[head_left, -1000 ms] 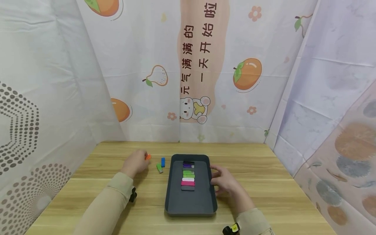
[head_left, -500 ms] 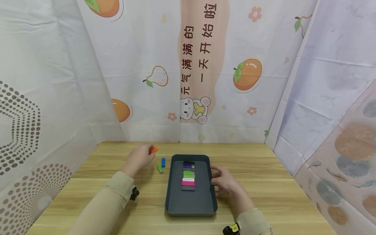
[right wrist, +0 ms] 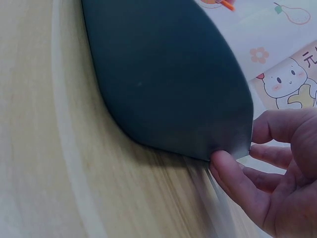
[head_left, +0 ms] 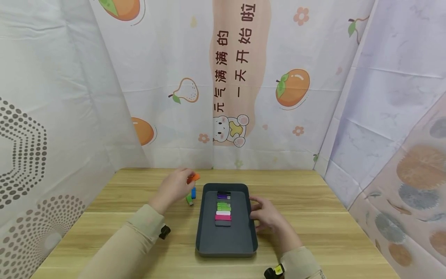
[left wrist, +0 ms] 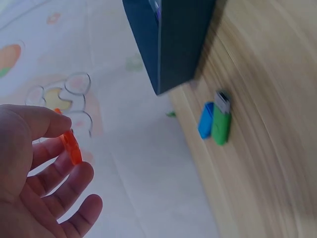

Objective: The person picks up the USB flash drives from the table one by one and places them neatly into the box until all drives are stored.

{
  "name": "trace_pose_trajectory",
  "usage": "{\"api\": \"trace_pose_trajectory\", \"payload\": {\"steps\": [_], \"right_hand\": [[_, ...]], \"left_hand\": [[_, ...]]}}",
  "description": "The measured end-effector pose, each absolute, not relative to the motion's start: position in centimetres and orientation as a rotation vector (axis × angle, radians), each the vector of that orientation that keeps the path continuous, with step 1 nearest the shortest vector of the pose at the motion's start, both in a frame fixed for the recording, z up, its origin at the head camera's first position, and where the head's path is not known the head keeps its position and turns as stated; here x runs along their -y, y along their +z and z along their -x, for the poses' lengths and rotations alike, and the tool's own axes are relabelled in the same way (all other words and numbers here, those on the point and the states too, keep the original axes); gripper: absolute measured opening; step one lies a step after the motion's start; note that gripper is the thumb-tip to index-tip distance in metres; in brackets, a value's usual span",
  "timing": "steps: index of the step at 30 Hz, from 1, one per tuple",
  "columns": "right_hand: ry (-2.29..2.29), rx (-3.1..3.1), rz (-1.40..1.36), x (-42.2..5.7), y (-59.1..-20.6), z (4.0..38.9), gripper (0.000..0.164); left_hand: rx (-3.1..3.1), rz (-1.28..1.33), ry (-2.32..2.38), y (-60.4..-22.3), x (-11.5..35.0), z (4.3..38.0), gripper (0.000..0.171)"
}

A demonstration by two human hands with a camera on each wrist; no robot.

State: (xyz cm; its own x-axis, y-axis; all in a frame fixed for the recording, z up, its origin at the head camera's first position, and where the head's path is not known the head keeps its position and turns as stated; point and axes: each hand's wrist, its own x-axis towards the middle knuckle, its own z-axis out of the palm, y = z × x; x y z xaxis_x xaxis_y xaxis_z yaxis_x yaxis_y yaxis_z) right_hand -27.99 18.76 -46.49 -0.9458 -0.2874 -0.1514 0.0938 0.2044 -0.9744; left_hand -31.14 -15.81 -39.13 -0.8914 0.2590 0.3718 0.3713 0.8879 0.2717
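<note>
In the head view my left hand [head_left: 175, 188] is raised left of the dark grey tray [head_left: 226, 242]. Between its thumb and fingers it pinches an orange USB flash drive [left wrist: 72, 145], clear of the table; the remaining fingers are loosely bent. Below that hand lie a blue flash drive [head_left: 193, 193] and a green flash drive [head_left: 189, 199] with its metal plug bare. My right hand [head_left: 269, 217] touches the tray's right outer wall with relaxed, spread fingers. Inside the tray, several flash drives form a column, among them a pink one [head_left: 223, 217] and a white one [head_left: 223, 213].
The wooden table [head_left: 299, 193] carries the tray near its middle. A printed curtain [head_left: 181, 128] hangs along the table's back edge, with further cloth at both sides. The lower part of the tray floor is bare.
My left hand has moved right and slightly away from me, carrying the orange flash drive toward the tray's far left corner. My right hand and the tray stay in place.
</note>
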Motion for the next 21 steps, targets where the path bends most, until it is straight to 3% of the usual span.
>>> {"api": "trace_pose_trajectory", "payload": {"steps": [21], "right_hand": [[-1.793, -2.192, 0.171, -18.7, -46.4, 28.0, 0.080]], "left_hand": [[2.740, 0.802, -0.451, -39.4, 10.8, 28.3, 0.022]]}}
